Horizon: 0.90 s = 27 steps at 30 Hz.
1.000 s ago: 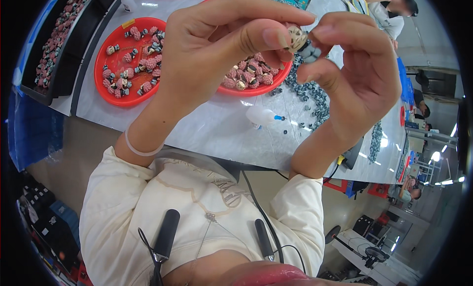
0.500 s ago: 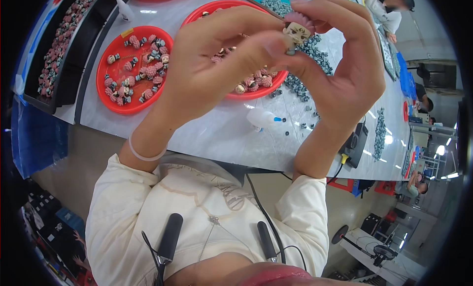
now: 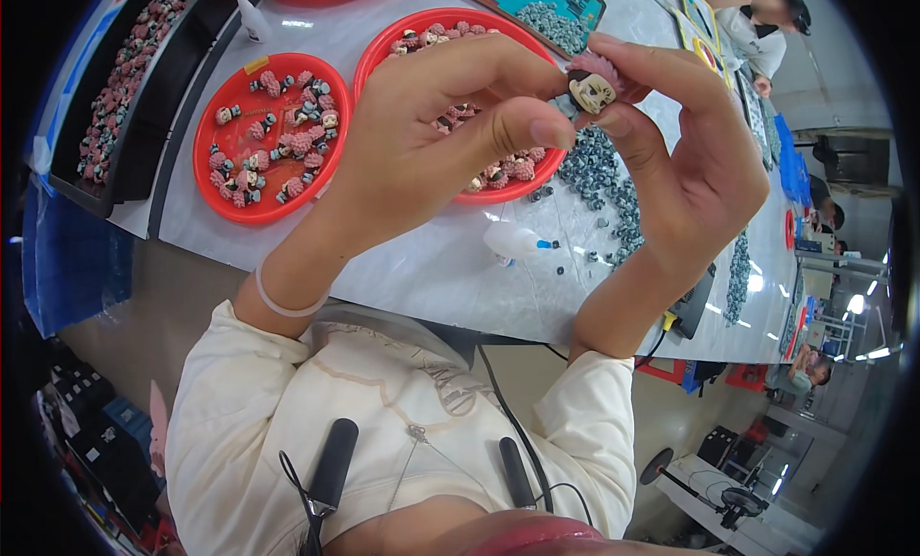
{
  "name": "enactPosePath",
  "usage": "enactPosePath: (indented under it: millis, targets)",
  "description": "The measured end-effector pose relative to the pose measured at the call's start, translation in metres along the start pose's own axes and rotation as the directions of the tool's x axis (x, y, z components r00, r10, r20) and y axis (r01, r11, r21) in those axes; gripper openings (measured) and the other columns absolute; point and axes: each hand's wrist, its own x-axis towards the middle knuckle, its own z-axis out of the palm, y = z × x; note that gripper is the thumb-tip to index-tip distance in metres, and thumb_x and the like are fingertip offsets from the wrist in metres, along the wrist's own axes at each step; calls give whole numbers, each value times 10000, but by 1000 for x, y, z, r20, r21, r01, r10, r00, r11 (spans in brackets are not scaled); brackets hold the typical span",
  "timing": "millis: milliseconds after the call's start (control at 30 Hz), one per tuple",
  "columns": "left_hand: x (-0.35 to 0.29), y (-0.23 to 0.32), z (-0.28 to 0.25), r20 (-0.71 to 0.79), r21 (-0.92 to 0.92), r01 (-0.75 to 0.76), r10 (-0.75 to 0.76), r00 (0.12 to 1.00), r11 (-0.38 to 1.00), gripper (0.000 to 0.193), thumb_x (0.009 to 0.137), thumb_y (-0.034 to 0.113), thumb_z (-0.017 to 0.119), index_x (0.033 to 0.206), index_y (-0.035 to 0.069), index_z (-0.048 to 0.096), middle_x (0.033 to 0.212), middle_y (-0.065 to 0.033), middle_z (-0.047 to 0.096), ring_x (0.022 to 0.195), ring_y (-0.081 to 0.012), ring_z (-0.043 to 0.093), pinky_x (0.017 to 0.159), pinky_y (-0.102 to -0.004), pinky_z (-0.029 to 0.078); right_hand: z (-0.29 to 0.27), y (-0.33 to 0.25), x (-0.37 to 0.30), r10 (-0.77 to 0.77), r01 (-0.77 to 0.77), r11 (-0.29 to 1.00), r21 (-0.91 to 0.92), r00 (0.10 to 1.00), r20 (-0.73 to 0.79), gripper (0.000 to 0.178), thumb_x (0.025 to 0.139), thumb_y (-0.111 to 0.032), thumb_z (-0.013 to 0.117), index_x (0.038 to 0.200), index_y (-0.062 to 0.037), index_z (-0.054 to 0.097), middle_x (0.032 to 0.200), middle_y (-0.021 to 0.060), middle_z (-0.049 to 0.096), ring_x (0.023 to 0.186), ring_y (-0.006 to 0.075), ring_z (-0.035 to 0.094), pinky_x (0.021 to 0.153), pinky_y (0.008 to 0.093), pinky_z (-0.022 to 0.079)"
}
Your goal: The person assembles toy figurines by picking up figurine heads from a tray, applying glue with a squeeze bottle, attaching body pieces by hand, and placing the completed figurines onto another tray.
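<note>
A small figurine with pink hair, a pale face and a grey lower part is held up over the table, tilted to one side. My right hand pinches its head between thumb and fingers. My left hand closes thumb and index finger at its grey end, which the fingertips partly hide. Behind my left hand stands a red round tray of similar pink-haired figurines, partly covered by the hand. Below the figurine lie many loose small grey pieces.
Another red tray with figurines stands at left, beside a long black bin full of them. A white squeeze bottle with a blue tip lies near the front; another white bottle stands at the back. A person sits at far right.
The figurine has turned from nearly upright to tilted, its grey end now toward my left fingers. Both hands have shifted slightly right and down, and my right fingers have changed their hold.
</note>
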Motion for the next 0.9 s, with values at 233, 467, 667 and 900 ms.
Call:
enactPosePath:
  millis: [233, 467, 667, 900]
  targets:
    - [-1, 3, 9, -189, -175, 43, -76, 979, 984, 271, 782, 192, 673, 941, -10, 589, 757, -27, 608, 674, -70, 574, 590, -198, 453, 4, -8, 2, 103, -103, 994, -19, 995, -10, 284, 687, -2, 691, 930, 110, 593, 834, 144, 631, 722, 176, 569, 691, 259, 446]
    - [2, 11, 5, -127, -278, 8, -45, 991, 960, 464, 768, 137, 673, 1164, 4, 470, 1082, -95, 549, 844, -122, 587, 715, -239, 489, 10, -15, 6, -46, 29, 978, -208, 996, -79, 337, 566, -15, 702, 902, -19, 673, 802, 100, 567, 653, 174, 554, 590, 245, 452]
    - [-24, 30, -61, -247, -63, 120, -132, 960, 991, 322, 824, 193, 621, 1088, 27, 540, 884, -71, 593, 841, -119, 591, 732, -241, 474, -4, -20, 4, 24, -57, 956, -287, 993, -118, 216, 664, -25, 686, 867, 39, 645, 796, 119, 630, 653, 160, 550, 564, 229, 417]
    - [-88, 8, -104, -133, 890, 323, -493, 860, 323, 323, 757, 227, 635, 1031, 63, 586, 1132, -78, 529, 1094, -218, 484, 901, -348, 393, -27, -24, 1, 51, -74, 936, -345, 996, -76, 194, 687, -6, 669, 874, 38, 642, 810, 129, 625, 665, 162, 561, 614, 228, 432]
